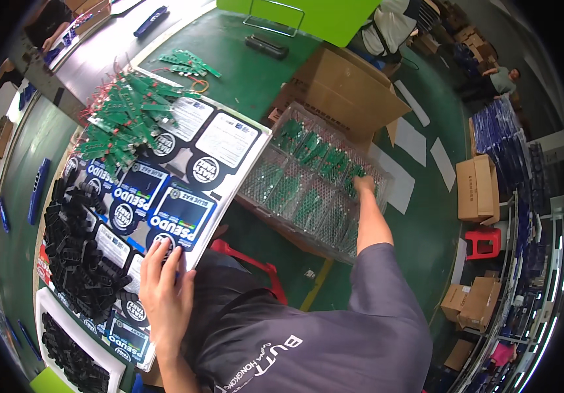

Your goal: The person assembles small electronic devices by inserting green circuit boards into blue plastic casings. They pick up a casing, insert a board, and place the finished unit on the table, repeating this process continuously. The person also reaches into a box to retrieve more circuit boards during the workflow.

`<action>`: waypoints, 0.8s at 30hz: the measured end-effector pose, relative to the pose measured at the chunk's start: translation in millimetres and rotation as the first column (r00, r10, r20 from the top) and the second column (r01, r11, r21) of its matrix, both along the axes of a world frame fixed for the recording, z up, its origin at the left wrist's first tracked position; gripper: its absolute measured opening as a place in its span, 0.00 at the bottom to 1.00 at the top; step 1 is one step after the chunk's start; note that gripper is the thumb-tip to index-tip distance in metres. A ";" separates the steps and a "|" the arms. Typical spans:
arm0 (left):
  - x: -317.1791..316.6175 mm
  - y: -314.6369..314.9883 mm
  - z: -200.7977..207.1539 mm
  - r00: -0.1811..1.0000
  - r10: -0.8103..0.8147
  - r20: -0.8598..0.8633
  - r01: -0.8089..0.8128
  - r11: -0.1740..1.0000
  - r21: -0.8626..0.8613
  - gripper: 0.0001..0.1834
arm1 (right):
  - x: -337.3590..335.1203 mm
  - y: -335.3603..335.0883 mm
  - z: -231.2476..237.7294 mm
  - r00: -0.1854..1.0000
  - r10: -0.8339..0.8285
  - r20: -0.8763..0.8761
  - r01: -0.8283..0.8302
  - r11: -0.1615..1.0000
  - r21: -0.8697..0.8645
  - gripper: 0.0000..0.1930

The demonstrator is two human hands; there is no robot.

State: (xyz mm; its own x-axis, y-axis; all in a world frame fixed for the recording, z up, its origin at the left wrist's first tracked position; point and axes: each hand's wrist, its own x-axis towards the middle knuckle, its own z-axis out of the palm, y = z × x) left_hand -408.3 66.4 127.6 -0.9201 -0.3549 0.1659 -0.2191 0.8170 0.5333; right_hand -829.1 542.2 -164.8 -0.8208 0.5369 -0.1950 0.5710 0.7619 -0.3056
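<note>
My left hand (pixel 167 298) lies with fingers stretched over the near edge of a printed sheet (pixel 229 141) that covers the work table. To the right, my right hand (pixel 363 185) reaches into the far right part of a clear compartmented plastic tray (pixel 262 196). Its fingers are at some green circuit boards (pixel 354 171); their tips are too small and hidden to read. More green circuit boards (pixel 308 147) fill the tray's compartments. A loose pile of circuit boards with red wires (pixel 131 108) sits at the far left of the sheet.
Black plastic parts (pixel 82 255) are heaped on the sheet's left side, with more in a white tray (pixel 75 357). An open cardboard box (pixel 341 92) stands behind the compartmented tray. A red stool (pixel 249 265) is beside my legs. Cardboard boxes (pixel 478 190) stand at right.
</note>
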 end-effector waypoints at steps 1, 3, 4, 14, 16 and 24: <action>-0.3 1.9 2.2 0.999 0.024 0.022 -0.024 1.000 -0.001 0.24 | 9.7 1.8 -9.8 1.000 -0.015 0.011 0.015 1.000 -0.018 0.30; -2.6 4.0 2.3 0.998 0.029 0.047 -0.027 0.999 -0.038 0.24 | 24.0 8.4 -14.0 0.998 -0.061 0.024 0.062 0.997 -0.051 0.33; -4.9 5.5 4.8 0.998 0.027 0.059 -0.026 0.999 -0.030 0.24 | 23.5 13.0 -15.7 0.999 -0.033 0.008 0.034 0.998 -0.045 0.33; -12.1 18.0 3.5 0.992 0.073 0.106 -0.064 0.994 -0.083 0.23 | 1.8 -14.6 -33.5 0.989 -0.136 0.062 0.136 0.991 0.011 0.40; -13.2 19.9 3.2 0.990 0.079 0.114 -0.068 0.993 -0.097 0.23 | -1.2 -10.4 -37.2 0.987 -0.159 0.039 0.161 0.985 -0.063 0.40; -14.2 24.8 4.3 0.988 0.096 0.120 -0.081 0.989 -0.127 0.22 | -1.8 -13.0 -43.1 0.975 -0.215 0.051 0.221 0.964 -0.151 0.44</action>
State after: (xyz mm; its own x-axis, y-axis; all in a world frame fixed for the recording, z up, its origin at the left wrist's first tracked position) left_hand -422.5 91.2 131.9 -0.9022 -0.4201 0.0978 -0.3523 0.8484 0.3950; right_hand -830.9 529.2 -207.9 -0.6789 0.6630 -0.3155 0.7299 0.5627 -0.3880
